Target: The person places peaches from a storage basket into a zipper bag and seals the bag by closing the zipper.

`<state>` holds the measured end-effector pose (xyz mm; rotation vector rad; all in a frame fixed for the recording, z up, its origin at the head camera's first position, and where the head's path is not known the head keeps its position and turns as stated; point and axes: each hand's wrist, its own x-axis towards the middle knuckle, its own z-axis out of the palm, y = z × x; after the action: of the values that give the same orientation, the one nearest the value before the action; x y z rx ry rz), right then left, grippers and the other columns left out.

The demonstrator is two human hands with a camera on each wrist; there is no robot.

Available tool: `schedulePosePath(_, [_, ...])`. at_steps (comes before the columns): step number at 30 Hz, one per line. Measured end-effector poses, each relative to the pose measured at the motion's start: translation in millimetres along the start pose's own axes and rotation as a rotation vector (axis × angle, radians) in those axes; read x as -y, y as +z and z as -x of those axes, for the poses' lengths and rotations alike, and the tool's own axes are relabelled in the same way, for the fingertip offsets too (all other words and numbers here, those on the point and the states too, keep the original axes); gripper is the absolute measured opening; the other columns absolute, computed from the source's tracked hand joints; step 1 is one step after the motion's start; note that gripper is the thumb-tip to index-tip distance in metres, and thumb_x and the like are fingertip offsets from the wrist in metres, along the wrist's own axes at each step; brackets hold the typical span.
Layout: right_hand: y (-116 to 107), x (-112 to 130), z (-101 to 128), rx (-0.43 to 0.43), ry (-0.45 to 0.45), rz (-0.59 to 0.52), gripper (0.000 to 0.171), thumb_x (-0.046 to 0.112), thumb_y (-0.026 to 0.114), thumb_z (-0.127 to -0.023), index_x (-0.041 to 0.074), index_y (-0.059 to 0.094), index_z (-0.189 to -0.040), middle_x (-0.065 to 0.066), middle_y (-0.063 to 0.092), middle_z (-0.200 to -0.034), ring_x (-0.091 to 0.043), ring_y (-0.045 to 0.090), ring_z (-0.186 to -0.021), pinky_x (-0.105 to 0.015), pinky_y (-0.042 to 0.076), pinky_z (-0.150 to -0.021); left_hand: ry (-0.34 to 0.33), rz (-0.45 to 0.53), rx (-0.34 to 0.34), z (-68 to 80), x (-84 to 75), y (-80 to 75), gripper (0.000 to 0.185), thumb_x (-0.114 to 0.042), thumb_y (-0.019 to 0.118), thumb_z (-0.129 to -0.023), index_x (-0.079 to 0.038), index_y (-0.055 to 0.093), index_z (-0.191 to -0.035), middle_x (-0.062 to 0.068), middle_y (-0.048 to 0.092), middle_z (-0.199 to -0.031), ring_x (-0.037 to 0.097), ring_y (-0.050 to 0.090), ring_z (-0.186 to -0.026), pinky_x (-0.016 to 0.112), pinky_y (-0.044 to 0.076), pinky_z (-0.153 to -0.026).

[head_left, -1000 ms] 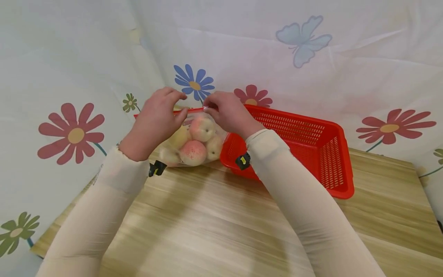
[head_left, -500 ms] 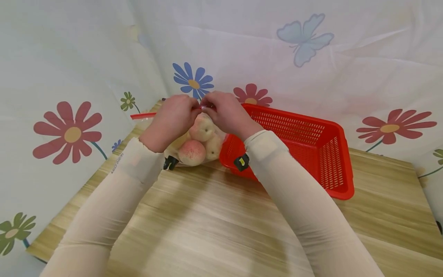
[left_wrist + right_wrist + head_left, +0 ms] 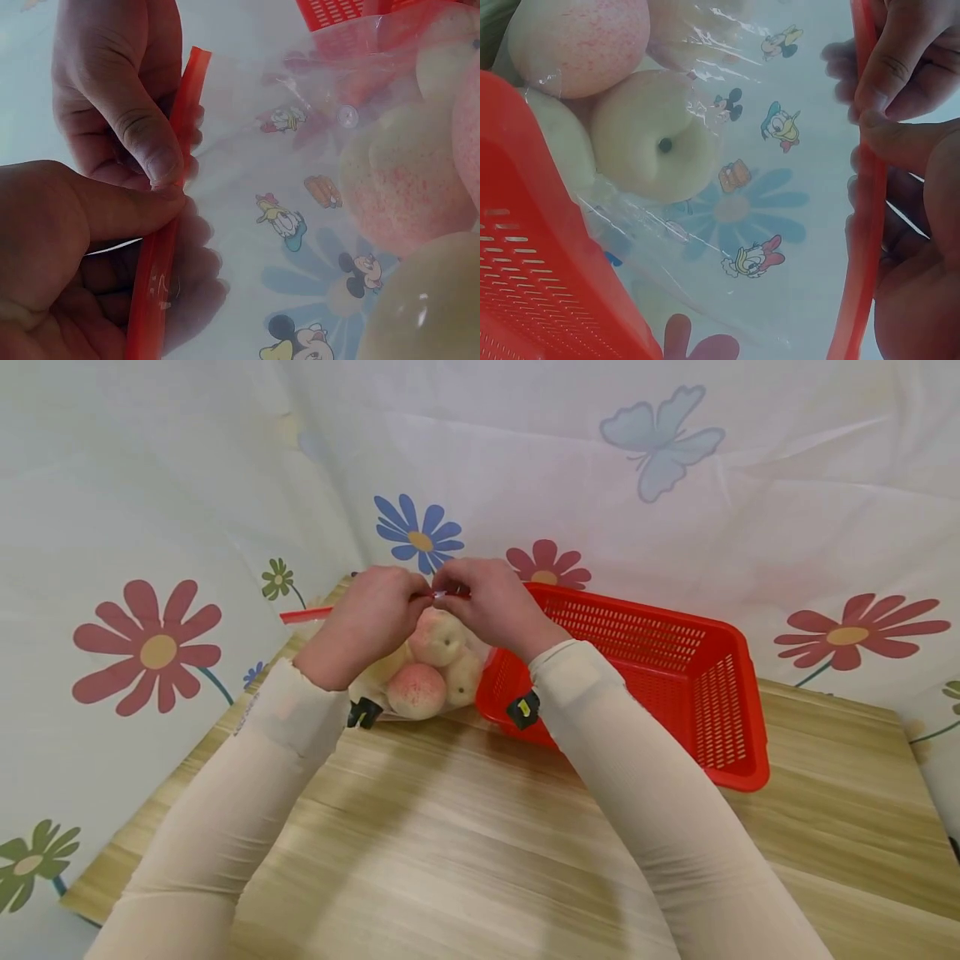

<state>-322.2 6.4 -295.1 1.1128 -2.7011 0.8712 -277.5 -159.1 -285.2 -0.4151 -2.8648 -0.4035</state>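
A clear zip bag (image 3: 780, 202) with cartoon figures and a red strip (image 3: 154, 292) along its top holds several peaches (image 3: 417, 691). It stands on the table, left of the red basket. My left hand (image 3: 375, 618) pinches the strip between thumb and fingers. Right beside it, my right hand (image 3: 495, 606) pinches the same strip, the two thumb tips meeting on it in both wrist views. Fingers show through the clear plastic behind the strip. In the head view the hands hide most of the strip; its left end sticks out past my left hand.
The red perforated basket (image 3: 622, 622) is close against the bag's right side. Beneath lies a wood-grain table (image 3: 450, 827). A white flowered cloth (image 3: 487, 443) hangs behind and to the left.
My left hand, apart from the strip with its fingers spread a second ago, has moved right and pinches it beside my right hand. The right hand has stayed nearly still.
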Motion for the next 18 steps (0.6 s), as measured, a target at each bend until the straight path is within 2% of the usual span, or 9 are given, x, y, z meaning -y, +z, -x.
schedulePosePath(5, [-0.3, -1.8, -0.4, 0.006, -0.009, 0.013, 0.019, 0.025, 0.067, -0.092, 0.019, 0.067, -0.110, 0.003, 0.068, -0.104, -0.010, 0.059, -0.093, -0.021, 0.052, -0.082, 0.003, 0.016, 0.001, 1.6, 1.4, -1.0, 0.023, -0.017, 0.055, -0.096, -0.005, 0.074, -0.101, 0.011, 0.071, -0.089, 0.027, 0.060, -0.080, 0.037, 0.050, -0.076])
schedulePosePath(12, [-3.5, -4.6, 1.2, 0.003, 0.003, 0.029, 0.021, 0.028, 0.067, -0.091, 0.020, 0.068, -0.111, 0.004, 0.068, -0.103, -0.010, 0.058, -0.092, -0.021, 0.052, -0.081, 0.015, 0.020, -0.022, 3.4, 4.1, -2.1, 0.022, -0.016, 0.056, -0.095, -0.006, 0.075, -0.099, 0.010, 0.072, -0.088, 0.027, 0.061, -0.079, 0.038, 0.050, -0.074])
schedulePosePath(18, [-7.4, -7.5, 3.4, -0.001, 0.019, 0.045, 0.024, 0.028, 0.068, -0.091, 0.019, 0.068, -0.114, 0.003, 0.069, -0.105, -0.010, 0.059, -0.094, -0.023, 0.053, -0.083, 0.008, 0.017, -0.030, 4.1, 5.8, -2.8, 0.022, -0.016, 0.056, -0.095, -0.006, 0.075, -0.099, 0.010, 0.072, -0.091, 0.028, 0.062, -0.082, 0.040, 0.050, -0.077])
